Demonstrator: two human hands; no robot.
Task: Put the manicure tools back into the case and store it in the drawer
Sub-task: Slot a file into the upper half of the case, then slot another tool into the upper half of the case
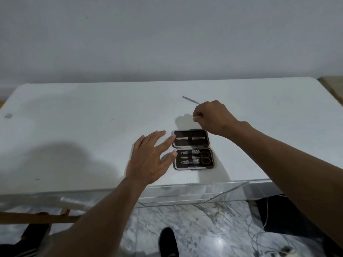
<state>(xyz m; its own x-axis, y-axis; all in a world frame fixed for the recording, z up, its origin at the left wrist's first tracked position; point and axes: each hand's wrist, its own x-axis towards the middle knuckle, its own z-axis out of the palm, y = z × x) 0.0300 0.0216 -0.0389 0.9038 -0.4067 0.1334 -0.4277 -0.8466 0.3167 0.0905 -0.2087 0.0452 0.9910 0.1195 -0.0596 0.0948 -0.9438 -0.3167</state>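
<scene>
A small brown manicure case (192, 149) lies open on the white table (92, 117) near its front edge. Its far half holds one metal tool under a strap. Its near half holds clippers, scissors and other small tools. My left hand (150, 158) rests flat at the case's left side, with fingertips touching both halves. Just beyond the case my right hand (211, 116) hovers with its fingers curled together; nothing shows between them. A thin grey nail file (190, 99) lies on the table just behind my right hand, its near end hidden by the hand.
A clear acrylic drawer front (194, 191) shows below the table's front edge. A white wall (167, 43) stands right behind the table. Below are a marble floor (204, 229), my black shoe (168, 240), loose white cables (265, 229) at the right and a wooden frame (37, 217) at the left.
</scene>
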